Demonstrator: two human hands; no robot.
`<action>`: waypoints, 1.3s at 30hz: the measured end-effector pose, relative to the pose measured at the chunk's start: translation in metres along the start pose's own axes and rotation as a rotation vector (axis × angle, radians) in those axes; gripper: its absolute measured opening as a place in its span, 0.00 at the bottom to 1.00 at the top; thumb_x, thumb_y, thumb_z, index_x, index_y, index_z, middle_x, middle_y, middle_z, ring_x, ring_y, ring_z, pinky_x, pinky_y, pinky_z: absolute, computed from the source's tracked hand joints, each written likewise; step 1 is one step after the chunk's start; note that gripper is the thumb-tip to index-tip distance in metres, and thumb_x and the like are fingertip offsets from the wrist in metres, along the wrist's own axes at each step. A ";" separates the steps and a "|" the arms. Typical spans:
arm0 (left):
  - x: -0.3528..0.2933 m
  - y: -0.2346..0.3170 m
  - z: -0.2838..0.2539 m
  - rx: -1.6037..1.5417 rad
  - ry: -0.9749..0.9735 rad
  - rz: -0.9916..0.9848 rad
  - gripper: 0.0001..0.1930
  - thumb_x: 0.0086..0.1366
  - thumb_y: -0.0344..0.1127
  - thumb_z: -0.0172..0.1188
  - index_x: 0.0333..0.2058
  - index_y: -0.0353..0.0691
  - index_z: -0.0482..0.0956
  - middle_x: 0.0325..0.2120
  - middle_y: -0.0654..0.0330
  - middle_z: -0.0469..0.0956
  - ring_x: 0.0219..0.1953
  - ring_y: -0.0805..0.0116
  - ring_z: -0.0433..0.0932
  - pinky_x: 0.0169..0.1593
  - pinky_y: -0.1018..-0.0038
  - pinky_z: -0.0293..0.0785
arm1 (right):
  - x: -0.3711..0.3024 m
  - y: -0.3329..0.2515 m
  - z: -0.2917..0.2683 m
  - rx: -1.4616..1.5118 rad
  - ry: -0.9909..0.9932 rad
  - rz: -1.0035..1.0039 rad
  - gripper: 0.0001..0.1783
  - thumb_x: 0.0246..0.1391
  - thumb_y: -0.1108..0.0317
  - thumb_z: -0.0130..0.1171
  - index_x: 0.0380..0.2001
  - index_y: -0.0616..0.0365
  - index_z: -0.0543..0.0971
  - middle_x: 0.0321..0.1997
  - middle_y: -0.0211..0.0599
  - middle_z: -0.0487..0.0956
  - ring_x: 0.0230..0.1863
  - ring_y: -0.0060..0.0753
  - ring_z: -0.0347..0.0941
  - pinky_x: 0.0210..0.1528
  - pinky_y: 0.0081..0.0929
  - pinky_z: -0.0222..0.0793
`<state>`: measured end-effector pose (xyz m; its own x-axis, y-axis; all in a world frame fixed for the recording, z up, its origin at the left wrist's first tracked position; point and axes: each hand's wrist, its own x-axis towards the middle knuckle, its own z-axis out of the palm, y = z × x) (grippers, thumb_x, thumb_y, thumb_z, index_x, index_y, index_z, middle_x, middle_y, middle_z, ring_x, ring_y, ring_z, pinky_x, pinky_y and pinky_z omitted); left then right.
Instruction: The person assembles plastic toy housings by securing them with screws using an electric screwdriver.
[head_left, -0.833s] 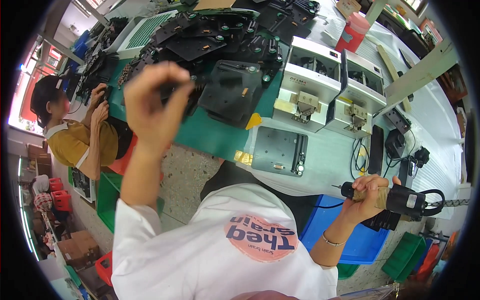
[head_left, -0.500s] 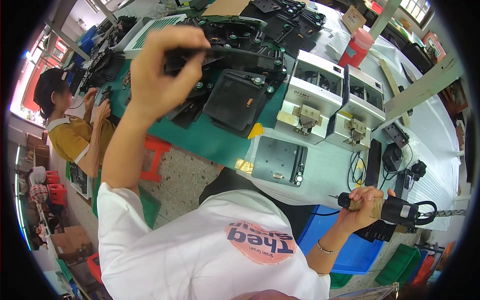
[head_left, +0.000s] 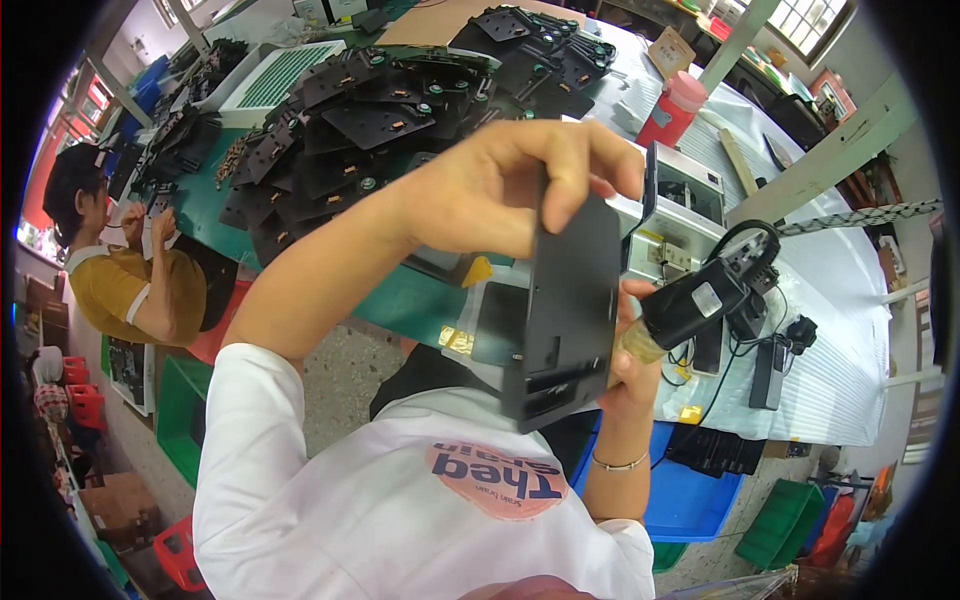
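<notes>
At the bench (head_left: 403,303) — left hand (head_left: 490,190), black plate (head_left: 575,300) in pinch, now near right hand (head_left: 632,380), power tool (head_left: 695,305) in grip

The left hand (head_left: 490,195) is located at the upper end of the held plate (head_left: 575,310); the right hand (head_left: 630,375), containing the power tool (head_left: 695,302), is at its right side. A second plate (head_left: 500,312) lies on the table (head_left: 405,312), partly behind the held plate. The plate pile (head_left: 370,122) is on the table, farther left; the tray (head_left: 285,88) is behind the pile, to its left. The machine (head_left: 688,192) stands beyond the power tool, and the bottle (head_left: 668,118) behind the machine. The bin (head_left: 690,495) is below the table's near edge, right of the person's torso. A co-worker (head_left: 150,290) is at far left.
</notes>
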<state>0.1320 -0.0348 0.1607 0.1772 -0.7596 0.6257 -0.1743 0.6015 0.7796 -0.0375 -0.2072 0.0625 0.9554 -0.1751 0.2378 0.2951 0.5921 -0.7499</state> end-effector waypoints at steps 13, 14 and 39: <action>-0.069 0.027 0.011 0.001 0.770 -0.751 0.29 0.67 0.34 0.57 0.65 0.40 0.58 0.50 0.52 0.76 0.49 0.70 0.76 0.51 0.70 0.74 | 0.035 0.023 0.032 -0.339 0.048 -0.009 0.32 0.46 0.81 0.66 0.55 0.60 0.66 0.46 0.33 0.73 0.47 0.24 0.73 0.48 0.23 0.68; -0.073 0.031 0.008 0.085 0.713 -0.772 0.28 0.68 0.32 0.55 0.65 0.40 0.58 0.50 0.54 0.76 0.50 0.71 0.76 0.52 0.73 0.73 | 0.038 0.026 0.035 -0.365 0.040 0.008 0.31 0.47 0.80 0.66 0.55 0.61 0.67 0.51 0.37 0.73 0.46 0.24 0.74 0.42 0.20 0.72; -0.145 -0.036 -0.063 1.417 0.772 -0.558 0.22 0.62 0.34 0.59 0.54 0.34 0.73 0.51 0.48 0.73 0.52 0.51 0.72 0.56 0.65 0.68 | -0.010 -0.008 -0.021 -0.412 0.326 -0.123 0.31 0.50 0.80 0.62 0.57 0.59 0.63 0.51 0.49 0.71 0.41 0.32 0.76 0.26 0.22 0.77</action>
<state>0.1740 0.0692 0.0431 0.8291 -0.2424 0.5039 -0.5175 -0.6739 0.5273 -0.0496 -0.2270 0.0529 0.8475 -0.4975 0.1850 0.3221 0.2051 -0.9242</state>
